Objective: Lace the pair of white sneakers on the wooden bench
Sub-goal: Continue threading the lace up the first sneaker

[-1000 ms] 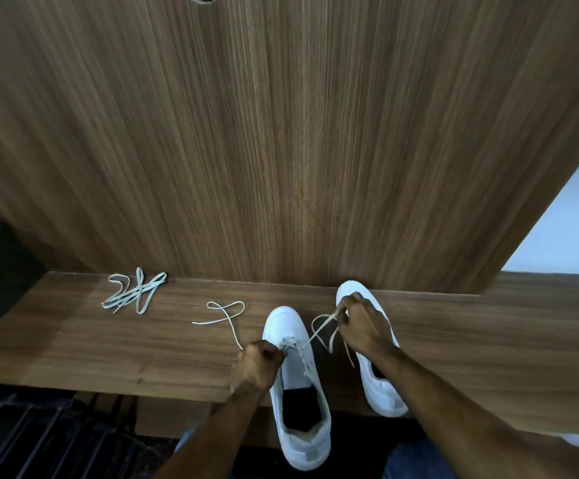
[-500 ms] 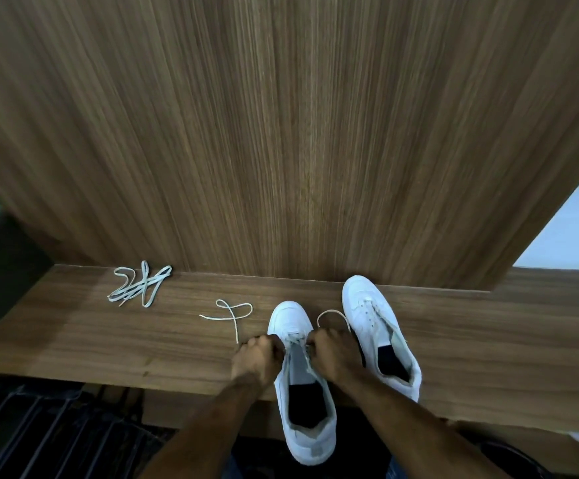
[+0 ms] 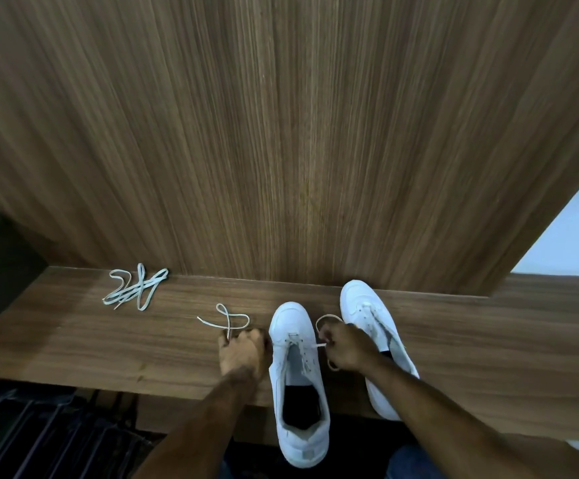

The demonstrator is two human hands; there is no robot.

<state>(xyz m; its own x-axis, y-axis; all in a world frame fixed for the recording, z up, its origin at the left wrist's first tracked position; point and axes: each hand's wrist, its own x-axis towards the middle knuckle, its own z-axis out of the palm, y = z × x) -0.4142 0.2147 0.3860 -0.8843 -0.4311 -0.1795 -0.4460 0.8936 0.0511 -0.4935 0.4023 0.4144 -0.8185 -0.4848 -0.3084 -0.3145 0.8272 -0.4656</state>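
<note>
Two white sneakers stand side by side on the wooden bench (image 3: 73, 340), toes towards the wall. The left sneaker (image 3: 296, 382) has a white lace (image 3: 232, 319) running through its front eyelets. One end of that lace loops across the bench to the left, and my left hand (image 3: 243, 350) grips it beside the shoe. My right hand (image 3: 345, 345) pinches the other end of the lace between the two shoes, where it curls in a loop. The right sneaker (image 3: 374, 326) sits partly behind my right forearm.
A second, loose white lace (image 3: 136, 288) lies bundled at the back left of the bench. A tall wood-grain panel (image 3: 281, 133) rises right behind the shoes. Dark slatted flooring (image 3: 39, 437) lies below the bench's front edge.
My right hand drew the lace back from over the right sneaker's toe to the gap between the shoes. My left hand moved slightly left, off the left sneaker's side.
</note>
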